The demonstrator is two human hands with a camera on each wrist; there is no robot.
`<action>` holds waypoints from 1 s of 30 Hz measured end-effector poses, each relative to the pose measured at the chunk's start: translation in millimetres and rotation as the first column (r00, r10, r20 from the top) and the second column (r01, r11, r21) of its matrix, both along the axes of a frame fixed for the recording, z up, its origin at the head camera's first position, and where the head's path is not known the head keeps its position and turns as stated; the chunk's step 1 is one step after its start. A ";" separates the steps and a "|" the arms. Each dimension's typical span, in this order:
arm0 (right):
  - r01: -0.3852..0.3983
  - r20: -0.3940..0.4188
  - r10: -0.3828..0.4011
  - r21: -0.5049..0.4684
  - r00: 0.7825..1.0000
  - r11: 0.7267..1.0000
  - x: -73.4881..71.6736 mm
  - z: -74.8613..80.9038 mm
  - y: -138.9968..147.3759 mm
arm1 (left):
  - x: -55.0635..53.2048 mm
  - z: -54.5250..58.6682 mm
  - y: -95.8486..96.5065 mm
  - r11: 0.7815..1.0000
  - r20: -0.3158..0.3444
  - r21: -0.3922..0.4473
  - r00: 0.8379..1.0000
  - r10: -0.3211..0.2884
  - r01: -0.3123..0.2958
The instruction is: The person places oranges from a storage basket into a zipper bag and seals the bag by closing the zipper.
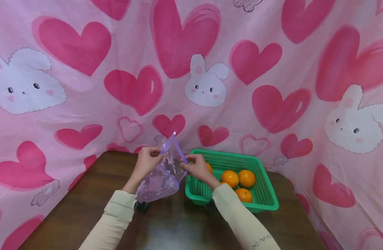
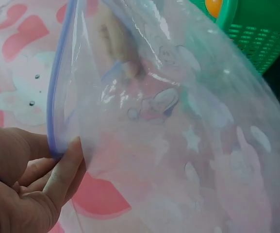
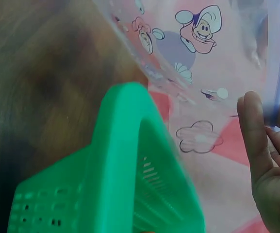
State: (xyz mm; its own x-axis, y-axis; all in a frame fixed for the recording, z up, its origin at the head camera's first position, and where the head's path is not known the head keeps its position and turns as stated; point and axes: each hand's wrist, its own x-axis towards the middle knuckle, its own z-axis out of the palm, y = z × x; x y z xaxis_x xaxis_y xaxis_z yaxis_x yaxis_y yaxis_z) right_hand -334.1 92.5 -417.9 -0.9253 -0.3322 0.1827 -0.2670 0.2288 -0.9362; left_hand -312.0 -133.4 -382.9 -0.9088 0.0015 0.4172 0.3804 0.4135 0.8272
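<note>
Head view, left hand [image 1: 146, 162] and right hand [image 1: 200, 169] pinching purple-edged bag [image 1: 160, 184], oranges [image 1: 230, 178] in green basket [image 1: 226, 153] beside it

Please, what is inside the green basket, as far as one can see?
Inside the green basket, five oranges show, some only partly. The right hand and sleeve cover some of the interior, so whether more oranges lie behind them cannot be seen.

Near five o'clock in the head view, on my right sleeve [image 1: 239, 218], I can make out a few small, dark, tilted marks [image 1: 262, 241] that look like the letters U, A and X, too unclear for me to read as any word.
</note>
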 end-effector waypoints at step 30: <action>0.102 0.059 -0.109 0.117 0.992 0.988 -23.4 -12.0 51.5 | -11.5 -9.8 -29.8 0.999 0.193 0.028 0.981 0.012 -0.018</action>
State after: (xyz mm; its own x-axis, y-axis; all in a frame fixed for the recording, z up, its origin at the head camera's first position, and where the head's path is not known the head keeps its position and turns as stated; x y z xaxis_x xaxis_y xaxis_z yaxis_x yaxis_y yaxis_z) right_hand -357.5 144.0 -429.9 -0.9650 -0.2472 0.0878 -0.1751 0.3579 -0.9172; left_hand -323.5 -163.2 -392.7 -0.9720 -0.0222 0.2338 0.2066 0.3925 0.8963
